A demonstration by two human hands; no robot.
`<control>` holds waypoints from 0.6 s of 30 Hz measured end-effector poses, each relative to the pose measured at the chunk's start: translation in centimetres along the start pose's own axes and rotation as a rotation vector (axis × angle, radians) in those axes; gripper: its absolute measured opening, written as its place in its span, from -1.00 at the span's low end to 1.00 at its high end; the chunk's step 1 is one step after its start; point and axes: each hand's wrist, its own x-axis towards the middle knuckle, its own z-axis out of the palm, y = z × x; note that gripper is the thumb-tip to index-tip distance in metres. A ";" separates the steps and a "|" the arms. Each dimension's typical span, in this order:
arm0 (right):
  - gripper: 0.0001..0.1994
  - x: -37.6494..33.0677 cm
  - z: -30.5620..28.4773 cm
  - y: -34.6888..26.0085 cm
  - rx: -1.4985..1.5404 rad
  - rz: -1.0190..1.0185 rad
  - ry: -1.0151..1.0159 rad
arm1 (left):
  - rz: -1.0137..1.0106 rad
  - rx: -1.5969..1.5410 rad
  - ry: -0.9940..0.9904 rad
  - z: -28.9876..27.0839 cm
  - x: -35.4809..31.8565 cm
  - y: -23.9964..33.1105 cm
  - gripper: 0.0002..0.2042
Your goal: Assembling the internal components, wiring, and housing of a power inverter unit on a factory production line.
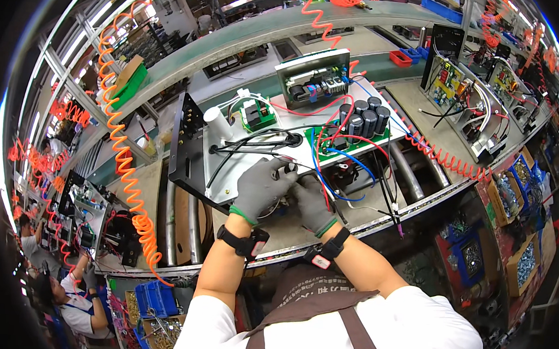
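An open electrical unit [242, 163], its white metal plate crowded with parts, lay across a roller conveyor directly in front of a worker in a white shirt and brown apron. The worker's gray-gloved left hand [260, 185] and right hand [314, 205] met at the unit's near edge, fingers bent inward and close together among thin wires; whether either was clamped on a wire or on a small part could not be told, as the gloves hid the contact.

Just beyond the right hand, red and blue wires [349, 162] looped from a green circuit board carrying a cluster of dark capacitors [361, 120]. Black cables [249, 142] ran across the plate beyond the left hand, near a white cylinder [218, 123] and an upright black panel [187, 147] at the unit's left end. A boxy metal-framed module [313, 81] stood at the far side.

Metal rollers [408, 173] showed to the right of the unit, and a coiled orange hose [128, 173] hung at left. Farther right stood another open unit [447, 85], above boxes of small metal parts [525, 264]. At lower left, a co-worker [76, 306] reached toward other equipment.
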 end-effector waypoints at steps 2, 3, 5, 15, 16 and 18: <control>-0.74 0.6 0.9 -0.2 0.981 0.383 0.075 | 0.041 0.014 0.043 0.8 0.0 0.2 -0.66; -0.73 0.8 0.8 -0.2 0.881 0.306 0.052 | 0.008 -0.010 0.037 1.3 0.2 0.3 -0.67; -0.71 0.8 0.7 0.1 0.727 0.209 0.017 | -0.032 -0.072 0.074 2.3 0.5 0.3 -0.68; -0.77 -2.6 -1.6 0.9 0.474 0.560 0.025 | 0.023 -0.960 0.394 0.8 -1.5 -0.1 -0.78; -0.77 -3.0 -2.0 0.5 0.475 0.481 -0.018 | -0.039 -0.956 0.415 1.0 -2.4 0.0 -0.75; -0.77 -3.7 -2.5 -0.4 0.479 0.442 -0.062 | -0.142 -0.960 0.375 1.4 -4.5 0.1 -0.68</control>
